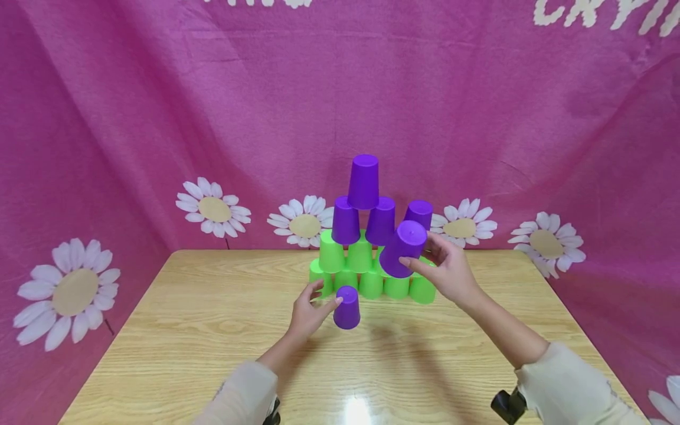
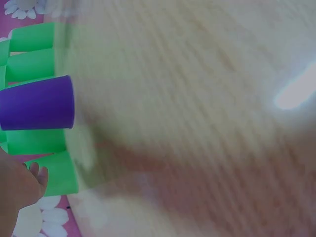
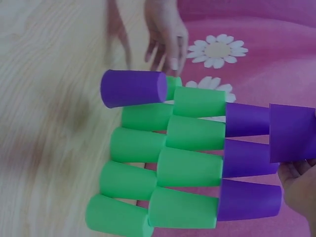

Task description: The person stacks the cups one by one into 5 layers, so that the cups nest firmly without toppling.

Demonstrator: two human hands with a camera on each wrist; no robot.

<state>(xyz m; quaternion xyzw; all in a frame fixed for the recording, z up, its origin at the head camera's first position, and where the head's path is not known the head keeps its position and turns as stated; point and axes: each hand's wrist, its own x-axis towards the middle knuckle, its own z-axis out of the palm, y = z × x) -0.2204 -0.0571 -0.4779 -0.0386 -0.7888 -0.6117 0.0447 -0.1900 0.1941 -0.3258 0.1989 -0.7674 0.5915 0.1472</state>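
My right hand [image 1: 451, 268] grips an upturned purple cup [image 1: 404, 249], thumb in front, held before the right side of a cup pyramid. In the right wrist view that held cup [image 3: 292, 133] hides the pyramid's top. My left hand [image 1: 310, 313] is beside another upturned purple cup [image 1: 347, 308], thumb tip at its left edge and fingers apart from it. The pyramid has two rows of green cups [image 1: 359, 254], then three purple cups [image 1: 345, 221], and one purple cup [image 1: 364, 182] on top at the left. In the left wrist view, the left-hand fingers [image 2: 40, 177] overlap a green cup.
The pyramid stands towards the back of a wood-grain table [image 1: 212, 330]. A pink cloth [image 1: 265, 118] with daisy prints hangs behind and along the sides. Light glares on the table's front [image 1: 357, 410]. A black wrist device [image 1: 508, 406] sits at the right sleeve.
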